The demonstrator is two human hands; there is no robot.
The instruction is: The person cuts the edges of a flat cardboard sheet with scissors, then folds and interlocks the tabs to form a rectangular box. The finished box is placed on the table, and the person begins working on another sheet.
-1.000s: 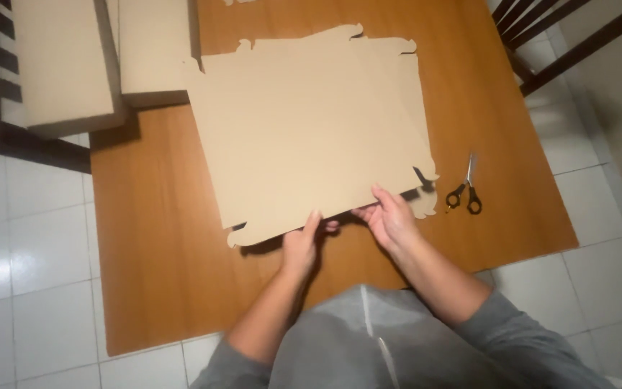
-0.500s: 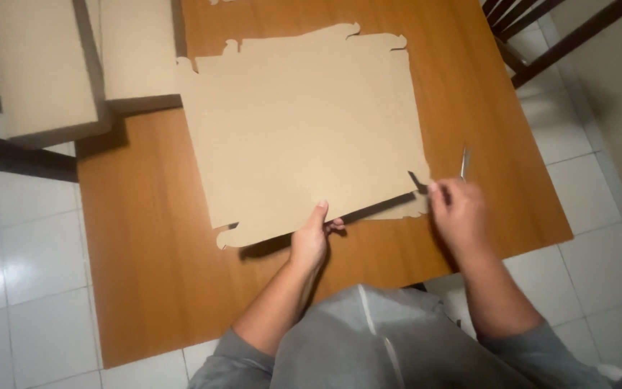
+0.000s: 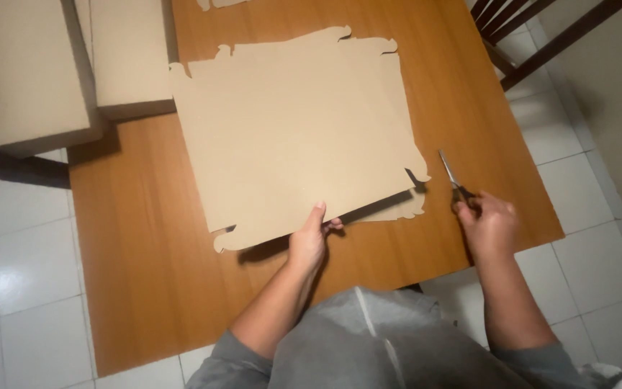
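Note:
A large flat sheet of tan cardboard [image 3: 296,130] with ragged corners lies on the wooden table [image 3: 145,245]. My left hand [image 3: 309,241] grips the sheet's near edge, thumb on top, and lifts that edge slightly off the table. My right hand [image 3: 487,223] is to the right of the sheet, closed on a pair of scissors [image 3: 451,175] whose blades point away from me toward the sheet's near right corner.
Two closed cardboard boxes [image 3: 26,72] stand at the table's far left, partly off its edge. A dark wooden chair [image 3: 534,36] stands at the far right. A small cardboard scrap [image 3: 214,3] lies at the table's far edge. White floor tiles surround the table.
My right hand left the cardboard's near edge, moved right to the scissors and picked them up. My left hand stayed on the edge.

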